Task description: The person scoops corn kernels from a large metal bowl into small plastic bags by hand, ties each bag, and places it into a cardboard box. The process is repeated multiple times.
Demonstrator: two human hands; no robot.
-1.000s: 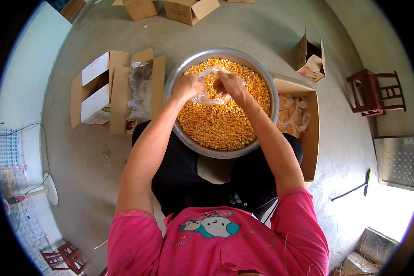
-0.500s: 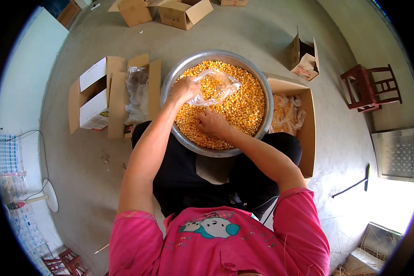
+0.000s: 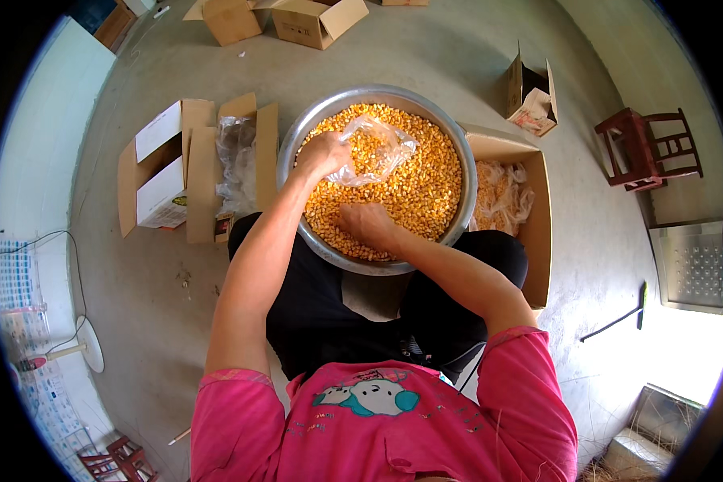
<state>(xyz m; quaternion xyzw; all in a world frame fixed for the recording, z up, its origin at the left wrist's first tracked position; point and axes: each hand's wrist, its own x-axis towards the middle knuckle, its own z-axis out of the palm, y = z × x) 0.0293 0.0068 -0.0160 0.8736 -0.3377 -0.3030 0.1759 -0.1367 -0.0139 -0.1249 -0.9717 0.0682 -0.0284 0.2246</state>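
Right hand (image 3: 367, 223) had come away from the mouth of the clear plastic bag (image 3: 387, 154) over the past second and gone down into the corn kernels (image 3: 422, 189) toward the near rim of the metal basin (image 3: 469, 181); in the last half second it shifted only a little further toward that rim; left hand (image 3: 326, 154) kept its place at the bag's left edge.

Feed as I read it remotely: left fingers were curled and pinched on the plastic at that edge, just inside the basin's left rim; right fingers were partly hidden among the kernels, knuckles up, so I could not tell whether they had closed on any; the right hand was near the bag but apart from it.

Bag lay on the corn in the far half of the basin, left of centre, mouth spread wide, with kernels showing within its outline; corn covered the basin's bottom from rim to rim.

Surroundings noted: beside the basin's right rim, a long carton (image 3: 540, 249) held crumpled clear plastic and yellow-orange pieces; beyond the left rim, a brown carton (image 3: 267, 157) held loose clear plastic (image 3: 237, 161); a white-and-brown carton (image 3: 161, 201) stood just left of that one.
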